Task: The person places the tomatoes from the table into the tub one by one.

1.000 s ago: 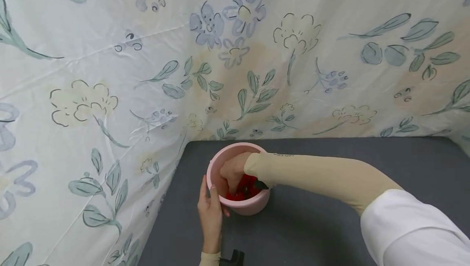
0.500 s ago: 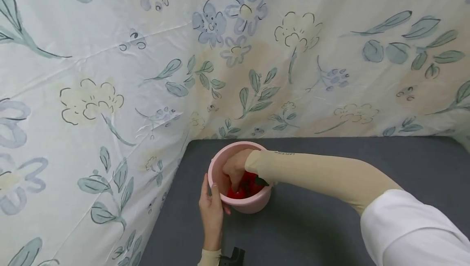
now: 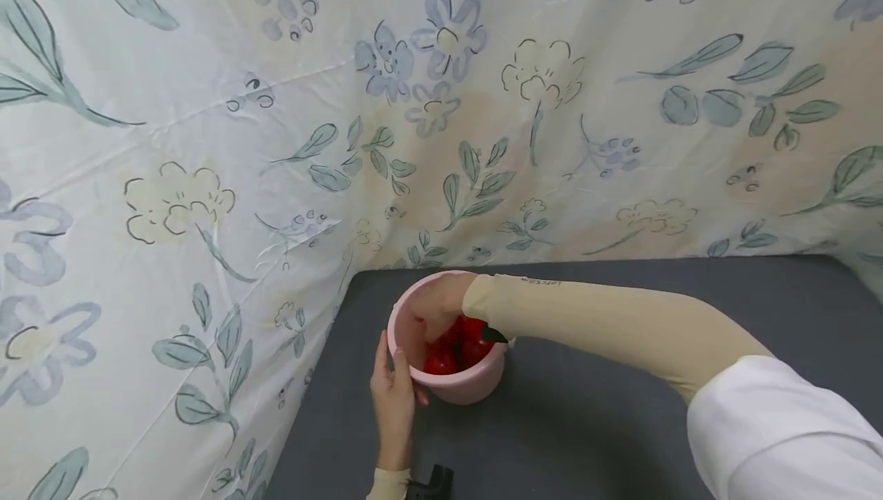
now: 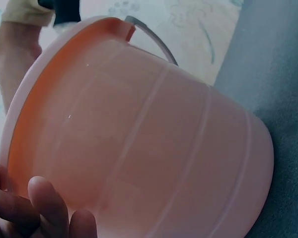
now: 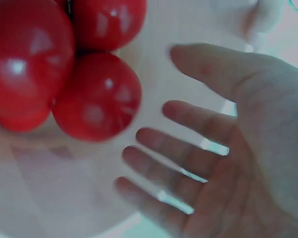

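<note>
A pink bucket [image 3: 458, 391] stands on the dark table, its mouth tipped toward the head camera. My left hand [image 3: 393, 400] holds it at the left side of the rim, and its curled fingers [image 4: 47, 203] show beneath the rim in the left wrist view. My right hand [image 3: 438, 304] reaches inside the mouth from above. In the right wrist view its fingers are spread apart, with nothing between them. Several glossy red, round, tomato-like things [image 5: 99, 96] lie together in the bucket, just beyond the right fingertips. The right forearm covers part of the bucket's far rim.
The dark table top [image 3: 621, 408] extends to the right of the bucket and in front of it. A floral cloth [image 3: 538, 139] hangs behind the table and along its left side. The bucket's grey handle [image 4: 154, 39] lies against its outer side.
My right hand has risen from the red things, where its fingers were pointing down among them, and more of them now show. The left hand keeps its hold on the bucket.
</note>
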Motion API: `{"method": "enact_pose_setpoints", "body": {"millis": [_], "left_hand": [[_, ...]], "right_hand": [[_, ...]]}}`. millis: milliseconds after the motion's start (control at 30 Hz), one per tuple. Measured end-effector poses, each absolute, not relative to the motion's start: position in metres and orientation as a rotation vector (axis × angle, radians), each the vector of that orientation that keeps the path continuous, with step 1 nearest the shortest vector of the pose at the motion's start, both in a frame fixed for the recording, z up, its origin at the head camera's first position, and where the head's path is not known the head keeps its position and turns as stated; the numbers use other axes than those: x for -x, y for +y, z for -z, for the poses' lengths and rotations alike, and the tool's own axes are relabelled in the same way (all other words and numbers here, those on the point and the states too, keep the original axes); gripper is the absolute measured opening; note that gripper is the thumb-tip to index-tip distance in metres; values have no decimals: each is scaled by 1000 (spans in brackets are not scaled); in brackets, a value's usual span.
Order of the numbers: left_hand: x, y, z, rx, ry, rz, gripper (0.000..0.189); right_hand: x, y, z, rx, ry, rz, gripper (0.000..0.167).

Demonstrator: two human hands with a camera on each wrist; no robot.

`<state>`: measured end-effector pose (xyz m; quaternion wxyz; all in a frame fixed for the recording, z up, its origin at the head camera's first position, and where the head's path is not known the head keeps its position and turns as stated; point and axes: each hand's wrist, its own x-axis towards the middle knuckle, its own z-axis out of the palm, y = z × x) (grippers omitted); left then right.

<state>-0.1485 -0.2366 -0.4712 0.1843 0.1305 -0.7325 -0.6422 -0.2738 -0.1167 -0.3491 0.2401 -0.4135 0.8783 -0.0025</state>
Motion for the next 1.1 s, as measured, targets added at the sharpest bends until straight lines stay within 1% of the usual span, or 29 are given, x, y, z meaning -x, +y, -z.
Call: {"method": "enact_pose_setpoints", "body": {"millis": [100,233,333,433,533,633,733,833,967,1100], "left_hand": [[154,-240,471,-341,-2070,1809,53],[164,-247,470,-325,-2105,1783,54],[172,-255,466,-343,-2233,1697,55],[178,-262,458,-399,-2455,1488,57],[182,-266,442,-414,-2600,1189,62],[185,-263,417,-327,-2566,988,65],[186,-250,393,-118,-2446,917,63],[180,-235,374,133,-2385,809,64],[166,-208,371,399,-2421,606,71],[156,-182,393,562,-2596,454,73]], "right_hand": [[277,-113,336,1185,2478,58,34],[281,-94,314,1346,2673,80,36],[282,-64,302,1381,2871,151,37],[276,-23,302,1266,3037,339,45],[268,20,315,1088,3157,518,56],[255,61,336,869,3242,659,66],[243,98,359,671,3321,758,69],[233,120,378,556,3371,856,68],[215,131,407,431,3421,905,69],[195,129,444,326,3437,868,71]]}}
